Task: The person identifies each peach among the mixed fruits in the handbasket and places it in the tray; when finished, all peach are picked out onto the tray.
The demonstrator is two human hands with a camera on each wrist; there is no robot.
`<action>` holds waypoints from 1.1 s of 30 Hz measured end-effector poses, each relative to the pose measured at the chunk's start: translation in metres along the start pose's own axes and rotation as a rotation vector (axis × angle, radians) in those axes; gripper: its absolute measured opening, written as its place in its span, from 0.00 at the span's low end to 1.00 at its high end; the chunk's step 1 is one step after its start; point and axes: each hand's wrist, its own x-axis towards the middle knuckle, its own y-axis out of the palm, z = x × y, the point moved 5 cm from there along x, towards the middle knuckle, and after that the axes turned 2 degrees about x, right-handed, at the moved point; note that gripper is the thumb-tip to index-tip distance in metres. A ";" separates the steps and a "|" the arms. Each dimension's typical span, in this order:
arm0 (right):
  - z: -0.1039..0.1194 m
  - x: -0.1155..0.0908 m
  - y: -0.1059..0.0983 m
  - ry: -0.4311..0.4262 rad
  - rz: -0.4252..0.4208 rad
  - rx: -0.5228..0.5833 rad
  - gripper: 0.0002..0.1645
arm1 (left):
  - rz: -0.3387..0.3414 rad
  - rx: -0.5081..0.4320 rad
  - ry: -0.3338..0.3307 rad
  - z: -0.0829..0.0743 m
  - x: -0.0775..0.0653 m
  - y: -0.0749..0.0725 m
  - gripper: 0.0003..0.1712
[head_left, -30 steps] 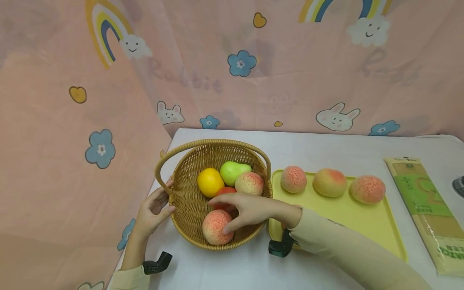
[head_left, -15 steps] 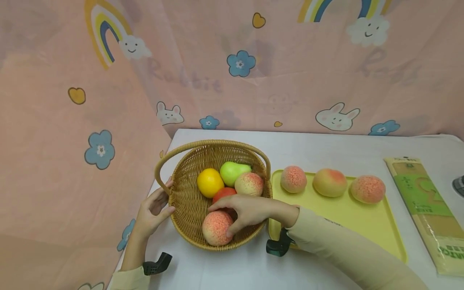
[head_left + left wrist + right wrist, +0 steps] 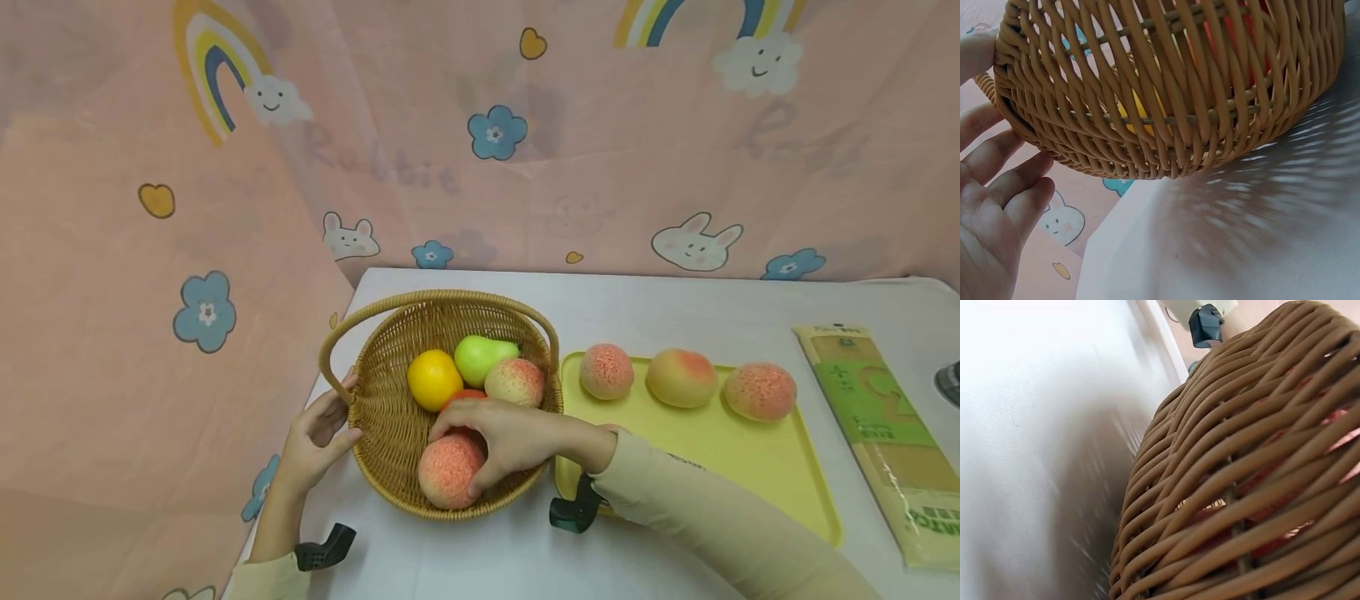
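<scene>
A round wicker basket [image 3: 386, 421] with an arched handle stands at the left of the table. My left hand [image 3: 315, 442] holds its left side near the foot of the handle. In the left wrist view, the thumb and fingers of that hand [image 3: 991, 212] lie at the woven wall. Reaching inside from the right, my right hand [image 3: 513, 437] grips a pink speckled peach [image 3: 447, 475] with thumb and fingers. An orange [image 3: 435, 381], a green pear [image 3: 480, 360] and another peach [image 3: 516, 380] lie behind it. A red fruit [image 3: 463, 396] is mostly hidden by the right hand.
A yellow tray [image 3: 750, 467] sits right of the basket, carrying a row of peaches [image 3: 682, 377]; another fruit on it is mostly hidden by the right wrist. Farther right lies a long green-and-tan packet [image 3: 870, 417]. A dark object [image 3: 949, 383] shows at the right edge.
My right fingers and thumb have drawn closer round the front peach, and the right hand covers more of the red fruit. The left hand keeps its place on the basket.
</scene>
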 end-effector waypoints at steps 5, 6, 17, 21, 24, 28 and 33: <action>0.004 -0.004 -0.007 -0.075 -0.083 0.139 0.21 | -0.002 0.003 0.006 -0.001 -0.001 0.001 0.35; 0.005 -0.005 -0.008 -0.099 -0.099 0.161 0.19 | -0.001 0.004 0.007 -0.001 -0.001 0.001 0.35; 0.001 -0.004 -0.003 -0.064 -0.019 0.062 0.33 | 0.002 0.014 0.002 -0.001 0.000 0.001 0.35; 0.003 -0.002 -0.004 -0.029 0.003 0.053 0.35 | 0.002 0.017 0.002 0.000 0.000 0.001 0.35; 0.006 -0.002 -0.006 -0.011 0.024 0.033 0.37 | 0.002 0.019 0.004 0.000 0.000 0.001 0.36; 0.010 -0.001 -0.010 0.016 0.053 0.018 0.38 | 0.003 0.013 0.008 -0.001 0.000 0.000 0.36; 0.016 0.001 -0.018 0.050 0.071 0.010 0.39 | 0.004 0.015 0.016 0.002 0.000 0.000 0.36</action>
